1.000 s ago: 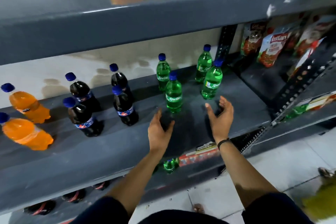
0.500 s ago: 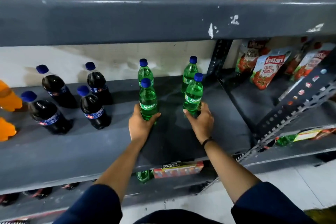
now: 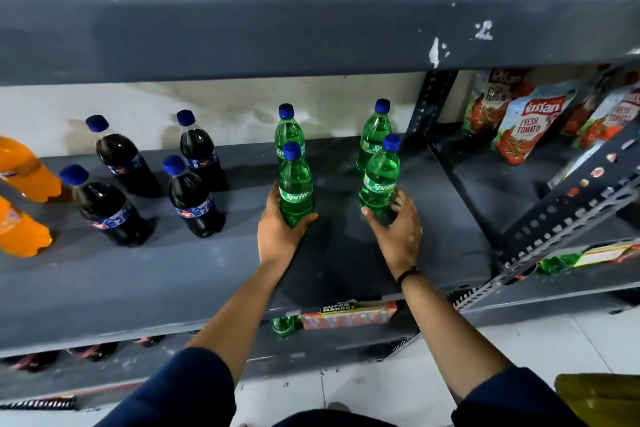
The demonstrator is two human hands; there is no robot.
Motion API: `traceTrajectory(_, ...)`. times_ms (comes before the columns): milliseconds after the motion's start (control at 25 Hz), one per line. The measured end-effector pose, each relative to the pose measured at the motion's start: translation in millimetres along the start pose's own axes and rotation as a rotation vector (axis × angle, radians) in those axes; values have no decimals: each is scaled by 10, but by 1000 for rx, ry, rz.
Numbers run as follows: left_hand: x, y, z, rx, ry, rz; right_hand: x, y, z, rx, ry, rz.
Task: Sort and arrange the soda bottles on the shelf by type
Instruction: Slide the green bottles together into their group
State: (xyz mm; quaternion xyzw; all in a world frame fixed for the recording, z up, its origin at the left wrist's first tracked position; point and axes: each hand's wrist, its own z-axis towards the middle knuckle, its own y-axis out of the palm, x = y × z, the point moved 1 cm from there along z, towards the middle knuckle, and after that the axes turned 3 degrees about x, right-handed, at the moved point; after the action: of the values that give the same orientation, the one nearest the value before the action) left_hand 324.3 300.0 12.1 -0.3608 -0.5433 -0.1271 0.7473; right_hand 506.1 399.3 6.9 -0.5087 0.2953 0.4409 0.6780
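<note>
Left hand [image 3: 277,232] wrapped round base of front-left Sprite [image 3: 295,191] on mid shelf [image 3: 104,274]; right hand [image 3: 398,229] loosely cupping front-right Sprite [image 3: 379,180], fingers not closed; best slide both upright, low grip, square behind-pair alignment, clear of colas [image 3: 194,201].

Dark navy sleeves pushed up above both elbows, forearms bare. Thin black band around the wrist of the right hand [image 3: 396,230]. Nothing worn on the left hand [image 3: 280,231]: no rings, no watch.
</note>
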Motion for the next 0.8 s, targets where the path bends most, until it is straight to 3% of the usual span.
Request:
traceTrajectory(240,-227,-581,-314,-98,0,-83,-306,209,-640,191,76,18)
traceTrajectory(400,-569,-1448,-553,-111,-23,-162,-857,776,-1351,168,49,101)
traceTrajectory(600,-1332,-3034,-526,201,-29,-72,-1658,1901,-2409,-117,-43,241)
traceTrajectory(800,-1948,-4324,-50,561,-144,28,-2419,2936,-2946,-470,-37,297)
